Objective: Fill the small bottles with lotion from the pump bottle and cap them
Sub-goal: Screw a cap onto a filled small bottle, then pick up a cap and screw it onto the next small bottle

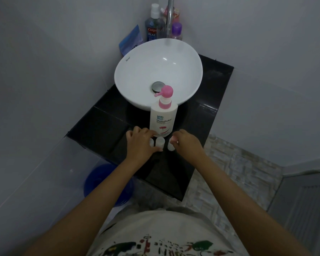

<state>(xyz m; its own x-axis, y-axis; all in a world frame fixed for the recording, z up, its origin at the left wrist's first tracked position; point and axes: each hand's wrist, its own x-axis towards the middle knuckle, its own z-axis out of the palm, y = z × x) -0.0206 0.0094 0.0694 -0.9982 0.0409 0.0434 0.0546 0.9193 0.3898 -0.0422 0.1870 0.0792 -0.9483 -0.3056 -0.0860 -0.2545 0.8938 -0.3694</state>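
Observation:
A white pump bottle [163, 118] with a pink pump head stands on the black counter [100, 130] in front of the basin. Three small white bottles stand just in front of it. My left hand [141, 143] covers the left one [151, 142] and its fingers curl beside the middle one [160, 141]. My right hand [187, 143] grips the right small bottle [171, 145] by its top, fingers closed around the cap area. Whether the small bottles are capped is hard to tell.
A white round basin [129, 71] sits on the counter behind the pump bottle, under a chrome tap [170, 17]. Mouthwash [153, 24] and a purple-capped bottle [176, 31] stand at the back. A blue bucket [103, 182] sits on the floor at the left.

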